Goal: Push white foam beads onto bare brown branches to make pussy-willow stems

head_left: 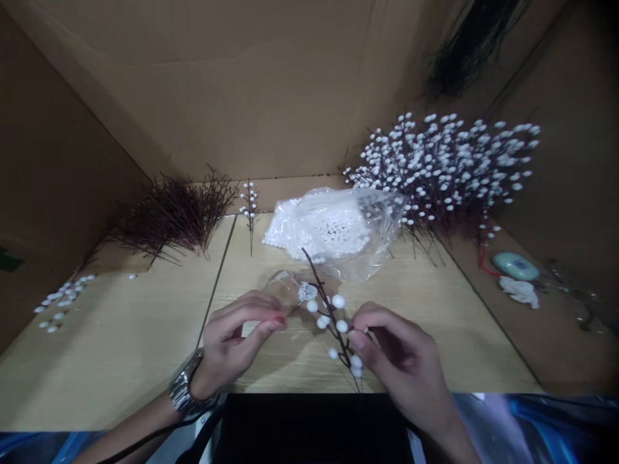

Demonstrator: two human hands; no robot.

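Observation:
A dark brown stem with several white balls (342, 327) stands out between my hands, near the table's front edge. My right hand (396, 354) is closed at its right side, thumb and index finger pinched by a side twig; a tiny white bit shows at the fingertips. My left hand (242, 332), with a metal watch on the wrist, is closed in a pinch to the left of the stem; what it holds, if anything, is too small to name. Behind the stem lies a clear plastic bag of white balls (333, 229), with a small clear wrapper (285, 287) in front.
Bare brown stems (178, 216) are heaped at the back left, beside one finished-looking sprig (250, 206). Loose white-ball sprigs (65, 296) lie far left. A large pile of white-ball stems (435, 167) fills the back right, near a pale green oval object (515, 265). Cardboard walls surround the table.

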